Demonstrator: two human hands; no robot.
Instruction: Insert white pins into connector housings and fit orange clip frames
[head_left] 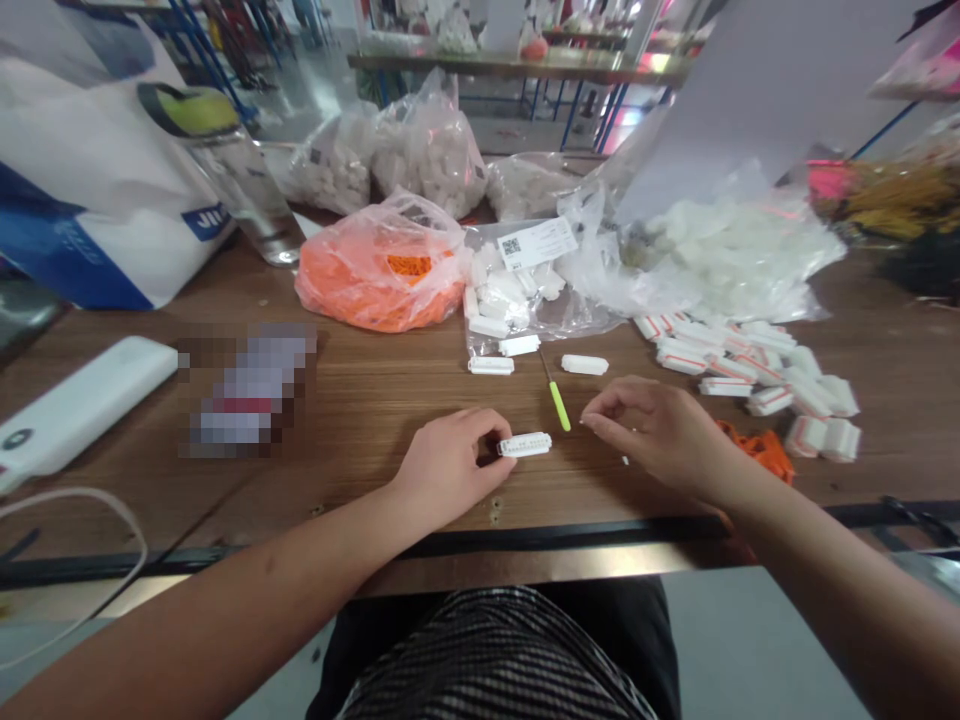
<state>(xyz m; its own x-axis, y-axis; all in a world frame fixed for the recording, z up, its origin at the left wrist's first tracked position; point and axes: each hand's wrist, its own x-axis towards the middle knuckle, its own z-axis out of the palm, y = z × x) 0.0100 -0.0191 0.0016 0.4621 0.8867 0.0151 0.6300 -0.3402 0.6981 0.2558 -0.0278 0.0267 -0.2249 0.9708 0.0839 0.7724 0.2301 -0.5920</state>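
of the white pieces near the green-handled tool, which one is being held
The white piece nearest the person, pinched at one end by the left hand; the three others lie untouched on the table, farther away.

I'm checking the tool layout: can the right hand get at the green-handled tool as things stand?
Probably yes: the right hand is close beside the green-handled tool, with nothing visible blocking the way.

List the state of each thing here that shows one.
White part: pinched at one end
Left hand: closed on white part
Right hand: curled, contents unclear
Green-handled tool: lying flat, unheld
Bottle: capped
Orange-filled bag: bulging
Red-striped white parts: loosely piled
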